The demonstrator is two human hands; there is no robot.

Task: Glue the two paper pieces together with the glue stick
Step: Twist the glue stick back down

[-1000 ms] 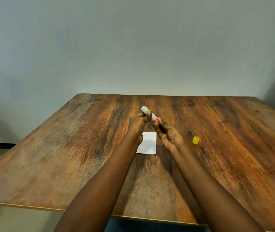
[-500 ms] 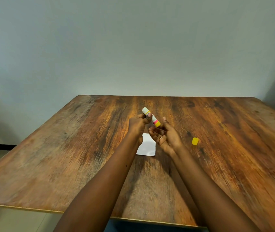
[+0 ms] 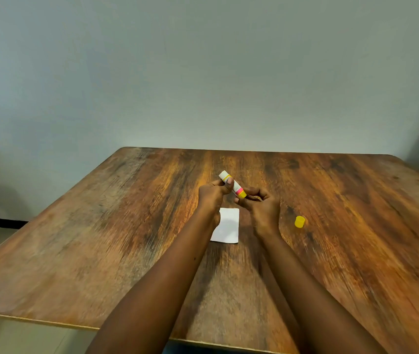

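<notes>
Just above the brown wooden table [image 3: 101, 238], the left hand [image 3: 212, 194] gripped the tilted white cylindrical glue stick [image 3: 236, 188], fingers curled round its middle. The right hand [image 3: 264, 210] pinched its yellow base between thumb and fingertips. A white rectangular paper piece [image 3: 229, 227] lay flat beneath them, and a small yellow plastic cap [image 3: 299, 222] sat apart, to the right.

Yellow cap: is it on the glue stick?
No, the yellow cap lies by itself on the table, apart from the glue stick.

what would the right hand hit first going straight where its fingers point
The glue stick in the left hand; the right hand looks to reach its yellow end, though contact is unclear.
</notes>
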